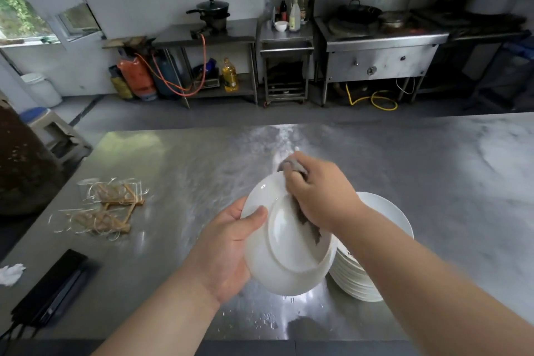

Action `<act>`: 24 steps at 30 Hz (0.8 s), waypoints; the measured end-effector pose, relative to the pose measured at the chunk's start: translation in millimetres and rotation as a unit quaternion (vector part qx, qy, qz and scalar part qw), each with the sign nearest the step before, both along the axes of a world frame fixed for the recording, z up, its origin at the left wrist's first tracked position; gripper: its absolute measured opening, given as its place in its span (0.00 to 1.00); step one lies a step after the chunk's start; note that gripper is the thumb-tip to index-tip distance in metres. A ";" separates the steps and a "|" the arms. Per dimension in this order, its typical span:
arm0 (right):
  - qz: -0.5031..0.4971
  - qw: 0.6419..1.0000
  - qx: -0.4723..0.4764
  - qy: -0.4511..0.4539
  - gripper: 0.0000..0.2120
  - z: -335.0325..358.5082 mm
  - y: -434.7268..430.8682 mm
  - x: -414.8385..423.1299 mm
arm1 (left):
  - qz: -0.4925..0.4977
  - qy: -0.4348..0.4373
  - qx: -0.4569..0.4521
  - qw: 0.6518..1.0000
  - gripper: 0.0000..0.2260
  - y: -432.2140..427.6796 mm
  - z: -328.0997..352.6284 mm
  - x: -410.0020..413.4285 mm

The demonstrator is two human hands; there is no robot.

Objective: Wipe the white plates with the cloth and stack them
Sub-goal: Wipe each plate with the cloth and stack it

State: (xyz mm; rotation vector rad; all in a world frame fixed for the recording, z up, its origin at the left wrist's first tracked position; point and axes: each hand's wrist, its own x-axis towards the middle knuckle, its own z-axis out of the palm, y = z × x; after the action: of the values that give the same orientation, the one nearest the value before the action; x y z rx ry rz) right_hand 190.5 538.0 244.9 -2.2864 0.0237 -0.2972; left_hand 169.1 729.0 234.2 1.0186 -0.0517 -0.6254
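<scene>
Mid-wipe. Left hand (228, 243) grip clamped on the rim of a plate (289, 251), held tilted over the counter (173, 165) with its underside to the camera. Right hand (320, 193) grip closed round the cloth (306, 220), pressing it on the plate. Stack (384, 220) just beside; this plate not yet added.

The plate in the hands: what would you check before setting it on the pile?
1. Grip: left hand holds the plate by its rim: ok.
2. Wiping: right hand presses the cloth on the plate's underside: ok.
3. Other face wiped: cannot tell, it faces away.
4. Top of the stack free: ok.
5. Dry table: not ok, water drops near the front edge.
</scene>
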 end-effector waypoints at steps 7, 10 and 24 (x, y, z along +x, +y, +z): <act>0.151 0.969 -0.175 -0.083 0.15 5.0 15.5 -20.4 | -0.040 0.006 0.031 0.999 0.17 2.2 -4.2 -9.0; 0.043 0.993 -0.101 -0.050 0.16 6.4 10.7 -7.1 | -0.023 -0.002 0.000 1.000 0.18 7.0 0.9 -1.6; -0.149 0.964 0.212 0.057 0.15 -15.9 4.1 -7.9 | 0.083 -0.017 -0.069 0.994 0.18 10.4 -6.9 18.4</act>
State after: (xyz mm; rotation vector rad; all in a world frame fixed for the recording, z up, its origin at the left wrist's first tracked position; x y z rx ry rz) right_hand 182.5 542.2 229.0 -1.8655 0.4517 -0.2839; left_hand 187.4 739.4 227.3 0.8889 -0.0389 -0.4479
